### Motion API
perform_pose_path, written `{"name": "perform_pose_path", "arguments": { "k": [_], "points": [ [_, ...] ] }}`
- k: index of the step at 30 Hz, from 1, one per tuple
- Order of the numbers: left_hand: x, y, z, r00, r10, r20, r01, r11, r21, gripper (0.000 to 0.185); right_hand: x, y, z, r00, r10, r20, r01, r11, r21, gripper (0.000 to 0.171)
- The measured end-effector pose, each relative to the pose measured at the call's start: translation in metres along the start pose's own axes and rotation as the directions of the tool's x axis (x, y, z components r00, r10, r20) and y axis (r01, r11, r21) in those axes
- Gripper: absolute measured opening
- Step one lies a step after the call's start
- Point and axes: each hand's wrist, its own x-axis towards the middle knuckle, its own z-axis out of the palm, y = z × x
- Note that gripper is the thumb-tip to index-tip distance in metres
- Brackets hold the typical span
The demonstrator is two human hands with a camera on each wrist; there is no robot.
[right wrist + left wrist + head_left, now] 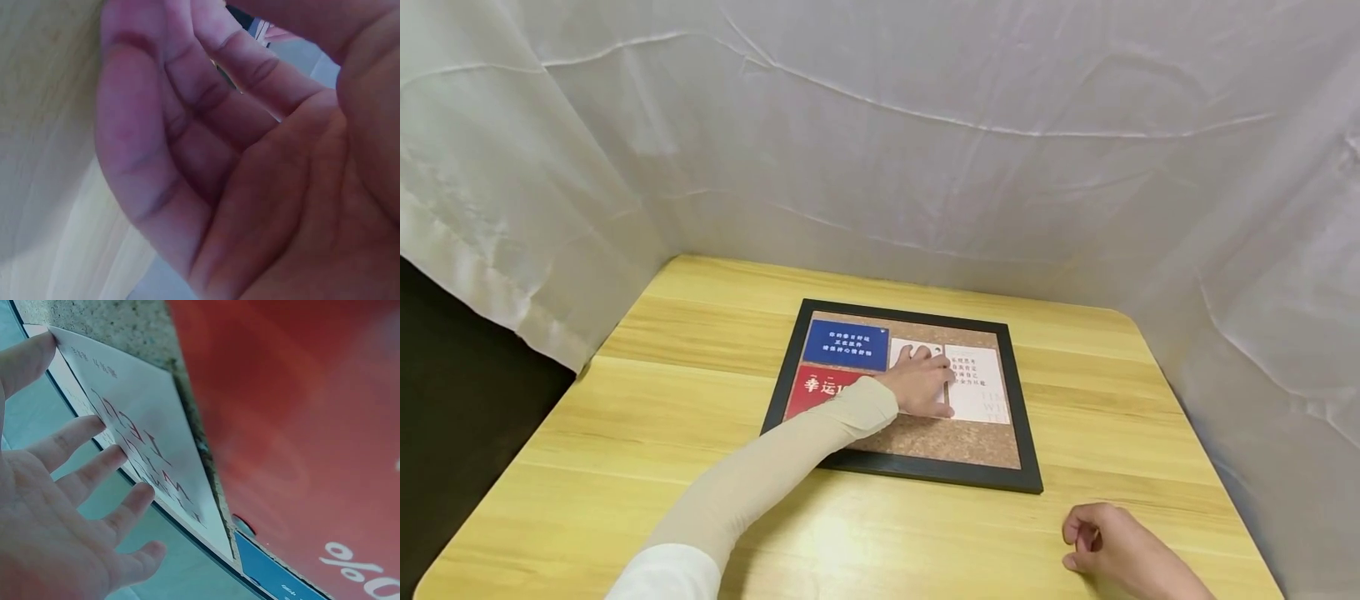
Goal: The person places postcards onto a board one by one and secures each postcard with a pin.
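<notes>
My left hand rests on a white card with reddish lettering, its fingers spread. The card lies on a cork board with a black frame. Those fingertips sit by the seam with a second white printed card on the right. On the board's left side are a blue card and, below it, a red card, partly hidden by the left forearm. My right hand rests near the front right of the table with fingers loosely curled; nothing shows in it.
The board lies on a yellow wood-grain table with rounded corners. Pale cloth hangs behind the table and along its sides. At the far left, a dark area shows below the cloth.
</notes>
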Motion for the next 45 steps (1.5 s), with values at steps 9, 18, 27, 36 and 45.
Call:
{"name": "perform_pose_path", "arguments": {
  "k": [9,18,27,36,45],
  "points": [
    [-0.001,0.000,0.000,1.000,0.002,0.006,-0.002,1.000,-0.009,0.060,0.002,0.001,-0.001,0.999,-0.050,-0.008,0.050,0.998,-0.029,0.015],
    [-0.004,0.000,-0.001,1.000,0.000,-0.004,0.000,1.000,-0.021,0.059,0.007,-0.004,-0.001,0.995,-0.059,-0.085,0.049,0.993,-0.112,0.012],
    [-0.002,-0.001,0.001,1.000,0.000,-0.005,0.000,0.999,-0.032,0.059,0.013,-0.006,-0.005,0.989,-0.035,-0.146,0.016,0.992,-0.125,0.016],
    [-0.001,-0.001,0.002,1.000,0.002,-0.005,-0.002,0.999,-0.032,0.059,0.015,-0.011,-0.003,0.971,0.042,-0.234,-0.091,0.975,-0.202,0.019],
    [0.001,-0.002,0.005,1.000,0.000,-0.007,0.000,1.000,-0.025,0.060,0.019,-0.012,-0.010,0.960,0.025,-0.278,-0.074,0.983,-0.167,0.016]
  ]
}}
